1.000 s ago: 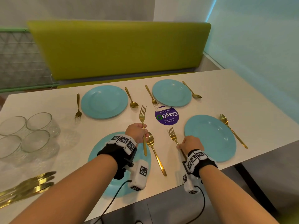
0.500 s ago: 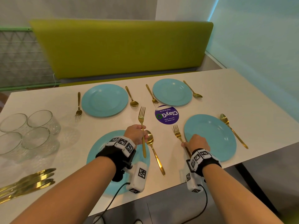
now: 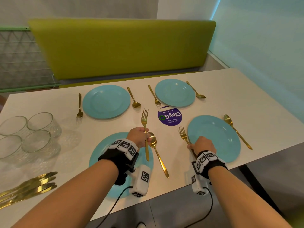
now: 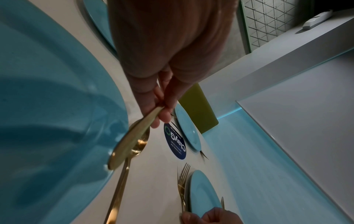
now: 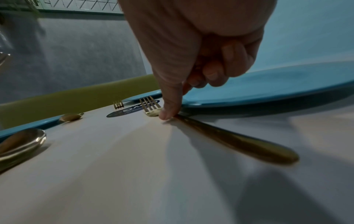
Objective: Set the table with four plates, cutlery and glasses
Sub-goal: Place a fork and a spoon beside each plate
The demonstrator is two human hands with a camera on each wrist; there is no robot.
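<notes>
The left hand (image 3: 139, 136) pinches a gold fork (image 3: 145, 127) by its handle, lifted above the near-left blue plate (image 3: 102, 150) at lower centre. The right hand (image 3: 203, 144), fingers curled, pins a second fork (image 3: 183, 136) against the white tabletop (image 3: 246, 96), just left of the near-right plate (image 3: 217, 137).

White table (image 3: 238, 89) — carries four blue plates (image 3: 106, 101), each with gold cutlery beside it. Far left plate flanked by a fork (image 3: 79, 106) and a spoon (image 3: 134, 100); same for the far right plate (image 3: 175, 92). Near right plate (image 3: 213, 137) with a fork (image 3: 183, 135) just beside its left edge and a spoon (image 3: 236, 131) on the right. Round purple sticker (image 3: 169, 116) mid-table. At the left end — four clear glasses (image 3: 42, 123) grouped together, gold knives (image 3: 28, 186) bunched nearer the edge.
</notes>
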